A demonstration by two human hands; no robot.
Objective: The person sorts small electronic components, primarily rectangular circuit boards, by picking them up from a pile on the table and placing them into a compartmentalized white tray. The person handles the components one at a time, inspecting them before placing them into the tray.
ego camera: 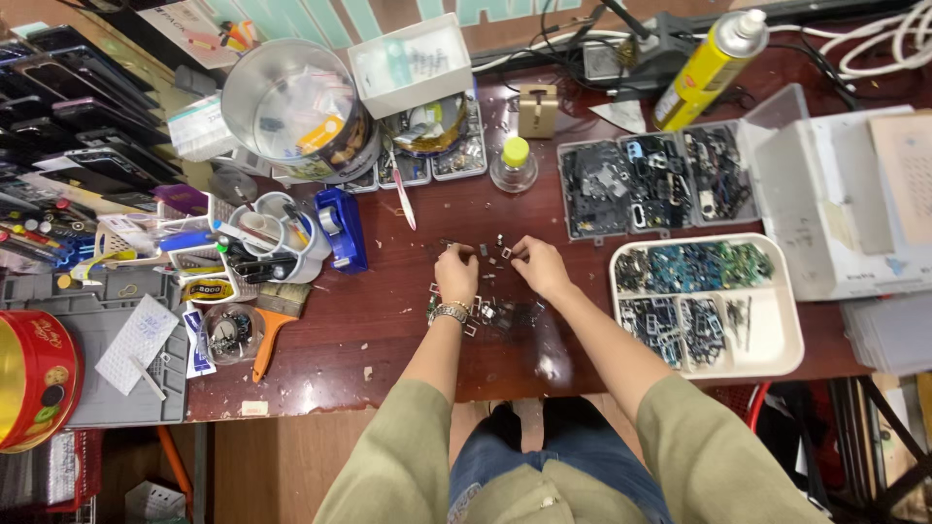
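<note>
— See that scatter of small metal parts in the middle of the dark red table? One sweep of a sleeve, I reckon, and half of them slide off the near edge onto the floor.

— Or they get mixed into the white tray at the right, which already holds sorted pieces.

— The little bottle with the yellow cap, just beyond the hands, could tip too if an elbow lifts.

— How are the hands set?

— Both forearms reach in from the near side, wrists low over the pile. The left hand, with a wristwatch, has its fingers curled down among the parts; the right hand pinches toward it. Whether either actually grips a piece, I cannot tell; they're too tiny.
</note>
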